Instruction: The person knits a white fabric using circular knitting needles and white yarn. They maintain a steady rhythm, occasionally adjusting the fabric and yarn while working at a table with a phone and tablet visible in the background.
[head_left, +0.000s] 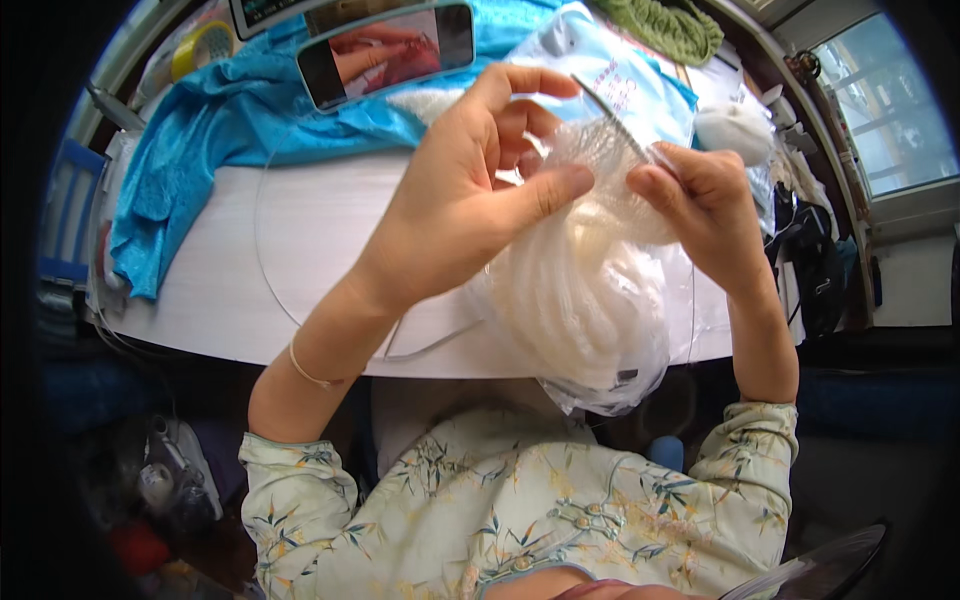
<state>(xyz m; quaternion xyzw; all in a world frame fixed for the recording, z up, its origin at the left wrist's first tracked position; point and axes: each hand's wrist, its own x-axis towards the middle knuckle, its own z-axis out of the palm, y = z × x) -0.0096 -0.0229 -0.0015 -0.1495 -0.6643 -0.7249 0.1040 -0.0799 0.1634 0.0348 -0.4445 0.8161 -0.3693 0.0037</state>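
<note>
A cream knitted piece hangs from a grey knitting needle above the table. My right hand pinches the knitting and the needle's lower part between thumb and fingers. On the other side, my left hand has its thumb against the knitting's left edge, with its index finger curled by the needle's upper tip. Below both hands, a clear plastic bag holds a skein of cream yarn and overhangs the table's front edge. A second grey needle lies beside my left forearm.
Blue cloth spreads across the back and left of the white table. A smartphone showing hands leans there, near yellow tape. A white yarn ball and green knitwear sit at the right. A thin cable loops leftward.
</note>
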